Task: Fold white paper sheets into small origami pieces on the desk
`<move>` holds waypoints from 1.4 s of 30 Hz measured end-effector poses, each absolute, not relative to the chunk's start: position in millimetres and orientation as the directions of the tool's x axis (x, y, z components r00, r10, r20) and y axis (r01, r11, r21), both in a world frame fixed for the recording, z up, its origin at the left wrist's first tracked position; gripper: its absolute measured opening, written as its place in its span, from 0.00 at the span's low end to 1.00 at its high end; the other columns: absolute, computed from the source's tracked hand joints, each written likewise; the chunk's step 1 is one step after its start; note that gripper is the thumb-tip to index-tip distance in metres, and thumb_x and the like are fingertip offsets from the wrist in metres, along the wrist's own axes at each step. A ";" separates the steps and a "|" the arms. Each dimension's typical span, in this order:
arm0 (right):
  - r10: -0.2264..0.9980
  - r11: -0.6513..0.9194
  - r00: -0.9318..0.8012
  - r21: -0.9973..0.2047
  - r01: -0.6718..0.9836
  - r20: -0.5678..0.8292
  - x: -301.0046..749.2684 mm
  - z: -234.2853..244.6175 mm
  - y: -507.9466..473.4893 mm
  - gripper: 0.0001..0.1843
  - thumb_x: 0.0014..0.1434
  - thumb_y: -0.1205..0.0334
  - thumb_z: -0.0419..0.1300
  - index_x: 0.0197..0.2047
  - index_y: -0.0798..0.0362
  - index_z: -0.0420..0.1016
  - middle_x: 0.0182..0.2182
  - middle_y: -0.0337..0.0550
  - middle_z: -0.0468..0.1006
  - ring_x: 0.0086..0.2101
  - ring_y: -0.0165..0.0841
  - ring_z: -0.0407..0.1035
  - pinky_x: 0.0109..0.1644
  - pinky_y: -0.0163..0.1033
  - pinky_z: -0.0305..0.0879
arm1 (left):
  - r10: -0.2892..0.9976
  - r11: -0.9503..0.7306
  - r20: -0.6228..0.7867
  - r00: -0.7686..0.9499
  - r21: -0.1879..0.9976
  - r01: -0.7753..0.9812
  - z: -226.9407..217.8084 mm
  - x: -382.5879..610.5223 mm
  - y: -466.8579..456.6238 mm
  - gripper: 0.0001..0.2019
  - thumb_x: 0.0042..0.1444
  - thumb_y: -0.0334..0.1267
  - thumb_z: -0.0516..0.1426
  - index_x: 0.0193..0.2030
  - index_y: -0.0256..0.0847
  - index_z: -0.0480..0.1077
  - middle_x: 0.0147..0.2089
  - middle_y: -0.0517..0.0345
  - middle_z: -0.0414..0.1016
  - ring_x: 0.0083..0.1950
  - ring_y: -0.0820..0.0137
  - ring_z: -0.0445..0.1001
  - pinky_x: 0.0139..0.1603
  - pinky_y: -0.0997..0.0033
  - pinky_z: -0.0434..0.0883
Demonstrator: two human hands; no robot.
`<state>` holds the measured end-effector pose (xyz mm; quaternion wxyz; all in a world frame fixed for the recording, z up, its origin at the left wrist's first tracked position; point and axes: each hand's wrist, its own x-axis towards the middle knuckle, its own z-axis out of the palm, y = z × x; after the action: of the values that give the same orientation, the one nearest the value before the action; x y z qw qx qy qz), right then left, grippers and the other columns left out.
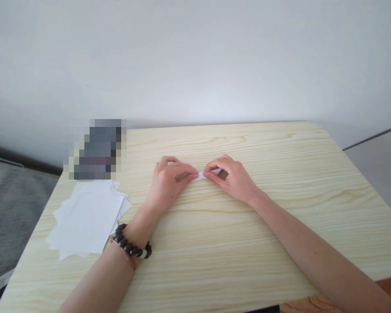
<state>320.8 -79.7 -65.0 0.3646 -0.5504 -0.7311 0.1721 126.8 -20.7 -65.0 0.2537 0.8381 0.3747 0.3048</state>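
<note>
A small folded piece of white paper (200,175) lies between my hands near the middle of the table. My left hand (172,180) pinches its left end between thumb and fingertips. From the other side, my right hand (230,176) pinches the paper close to the left fingertips, and a white corner shows behind the right fingers. Most of the paper is covered by my fingers, so its full shape is hidden. Dark beads (130,247) circle my left wrist.
A loose stack of white paper sheets (87,219) lies fanned out left of my left arm. Behind it is a dark, pixelated rectangular object (99,150). The pale wood-grain table (215,252) meets a white wall (195,61) at the back.
</note>
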 end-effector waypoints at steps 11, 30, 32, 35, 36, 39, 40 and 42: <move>0.831 0.509 -0.344 -0.347 0.788 0.438 325.5 -69.7 -88.6 0.09 0.61 0.70 0.57 0.39 0.51 0.78 0.39 0.43 0.78 0.40 0.35 0.66 0.47 0.44 0.63 | 0.755 -0.633 0.261 0.601 0.526 0.567 -65.4 123.3 -20.2 0.05 0.58 0.41 0.60 0.36 0.46 0.77 0.36 0.57 0.78 0.45 0.61 0.66 0.48 0.59 0.60; 0.807 0.521 -0.323 -0.337 0.784 0.495 329.5 -69.2 -90.8 0.16 0.57 0.78 0.53 0.34 0.51 0.78 0.33 0.41 0.80 0.37 0.36 0.67 0.43 0.44 0.64 | 0.542 -0.837 0.331 0.772 0.299 0.459 -59.7 116.9 -23.5 0.18 0.57 0.23 0.53 0.42 0.50 0.78 0.43 0.57 0.77 0.47 0.63 0.68 0.43 0.63 0.63; 0.813 0.529 -0.323 -0.384 0.756 0.485 330.6 -68.0 -90.2 0.14 0.56 0.78 0.54 0.35 0.52 0.77 0.35 0.43 0.79 0.38 0.36 0.67 0.45 0.44 0.65 | 0.550 -0.829 0.324 0.769 0.326 0.455 -58.3 117.4 -24.5 0.16 0.57 0.26 0.53 0.42 0.50 0.78 0.46 0.57 0.77 0.49 0.62 0.68 0.46 0.62 0.64; 0.850 0.502 -0.316 -0.464 0.730 0.422 331.0 -65.3 -88.8 0.12 0.53 0.76 0.56 0.39 0.53 0.75 0.39 0.45 0.76 0.42 0.37 0.67 0.49 0.44 0.66 | 0.572 -0.810 0.312 0.759 0.362 0.462 -58.2 118.9 -24.1 0.10 0.58 0.34 0.56 0.44 0.47 0.76 0.49 0.55 0.75 0.52 0.61 0.67 0.50 0.59 0.65; 0.863 0.486 -0.313 -0.481 0.730 0.396 330.9 -64.4 -88.2 0.12 0.53 0.74 0.57 0.40 0.53 0.73 0.40 0.46 0.75 0.42 0.38 0.67 0.50 0.45 0.66 | 0.584 -0.801 0.314 0.749 0.374 0.467 -58.8 119.6 -23.4 0.09 0.59 0.36 0.56 0.44 0.46 0.76 0.48 0.54 0.75 0.51 0.61 0.67 0.50 0.59 0.65; 0.886 0.451 -0.302 -0.505 0.736 0.352 330.4 -63.5 -86.4 0.07 0.57 0.67 0.60 0.41 0.52 0.71 0.40 0.46 0.73 0.43 0.38 0.66 0.50 0.45 0.65 | 0.606 -0.784 0.356 0.711 0.416 0.460 -61.8 121.8 -20.4 0.08 0.62 0.37 0.54 0.43 0.42 0.75 0.43 0.53 0.76 0.47 0.63 0.69 0.49 0.62 0.68; 0.889 0.444 -0.292 -0.511 0.736 0.352 330.3 -64.0 -85.8 0.06 0.58 0.65 0.60 0.41 0.52 0.70 0.40 0.46 0.73 0.43 0.38 0.66 0.50 0.44 0.65 | 0.602 -0.787 0.376 0.704 0.430 0.443 -62.9 122.5 -19.5 0.09 0.62 0.37 0.54 0.43 0.41 0.75 0.42 0.53 0.76 0.45 0.64 0.69 0.48 0.63 0.68; 0.890 0.437 -0.271 -0.519 0.734 0.366 330.4 -66.0 -85.0 0.04 0.62 0.63 0.57 0.41 0.52 0.70 0.38 0.45 0.73 0.41 0.36 0.67 0.48 0.42 0.66 | 0.582 -0.798 0.406 0.704 0.451 0.400 -64.6 123.6 -18.4 0.09 0.63 0.36 0.53 0.44 0.40 0.75 0.41 0.52 0.77 0.44 0.65 0.70 0.48 0.64 0.69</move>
<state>330.4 -85.0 -66.0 0.3139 -0.5158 -0.7874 0.1242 123.6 -18.4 -64.6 0.1668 0.9079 0.2705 0.2734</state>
